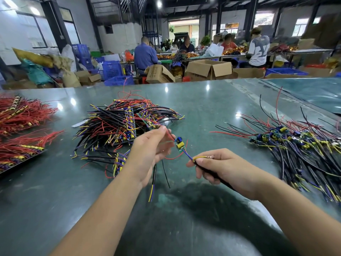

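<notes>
Small green circuit board [178,144] slants far-left to near-right; my left hand [149,152] pinches red lead [170,134], right hand [225,169] grips black-sleeved lead [212,172]; underside hidden.

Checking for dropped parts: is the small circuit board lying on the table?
No, the circuit board hangs by its wires between the left hand and right hand.

A factory assembly hall: wire piles [118,124] on benches [212,100], cartons [209,69], seated workers [144,54]

Bright overhead lamps, glare spots on table [212,111], blurred wide-angle edges.
</notes>
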Demonstrator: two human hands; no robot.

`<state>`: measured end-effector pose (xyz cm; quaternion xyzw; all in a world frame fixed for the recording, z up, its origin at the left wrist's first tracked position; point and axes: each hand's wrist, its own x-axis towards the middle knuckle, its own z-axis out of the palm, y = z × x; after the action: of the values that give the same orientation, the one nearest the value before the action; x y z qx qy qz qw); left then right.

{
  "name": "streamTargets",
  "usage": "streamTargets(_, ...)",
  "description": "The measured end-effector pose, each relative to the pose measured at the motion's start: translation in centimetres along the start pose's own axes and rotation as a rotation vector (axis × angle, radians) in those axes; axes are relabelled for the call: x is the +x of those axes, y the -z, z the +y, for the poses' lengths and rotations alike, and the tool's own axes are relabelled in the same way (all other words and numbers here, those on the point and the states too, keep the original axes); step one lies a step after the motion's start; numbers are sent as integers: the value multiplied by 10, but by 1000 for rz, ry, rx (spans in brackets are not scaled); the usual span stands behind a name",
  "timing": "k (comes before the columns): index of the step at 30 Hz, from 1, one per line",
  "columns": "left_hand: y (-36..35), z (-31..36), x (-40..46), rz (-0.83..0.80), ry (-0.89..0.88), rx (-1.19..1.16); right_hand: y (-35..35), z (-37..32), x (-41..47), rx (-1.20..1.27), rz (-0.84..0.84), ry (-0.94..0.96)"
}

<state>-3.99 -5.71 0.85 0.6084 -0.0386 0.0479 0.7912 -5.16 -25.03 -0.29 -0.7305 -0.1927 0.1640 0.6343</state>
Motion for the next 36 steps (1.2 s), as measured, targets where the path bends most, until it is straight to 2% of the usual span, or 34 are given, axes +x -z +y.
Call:
streamTargets(3,-3,-4,-4,-189,93,66,-1,-1,-1,-16,11,16)
streamTargets(5,-5,-6,-7,-230,71,102,-2,-1,-1,-36,6,7)
streamTargets(15,-10,-10,-8,-128,-27,40,-1,-2,1,-3,138,-32)
streamTargets(26,-11,-5,-10,-175,17,-47,-3,-3,4,-19,269,15)
streamTargets(33,-11,-7,-10,-241,31,-40,-4,-2,7,-89,399,71)
streamTargets(36,-12,-11,-10,-263,-13,40,-4,-1,7,-131,441,91)
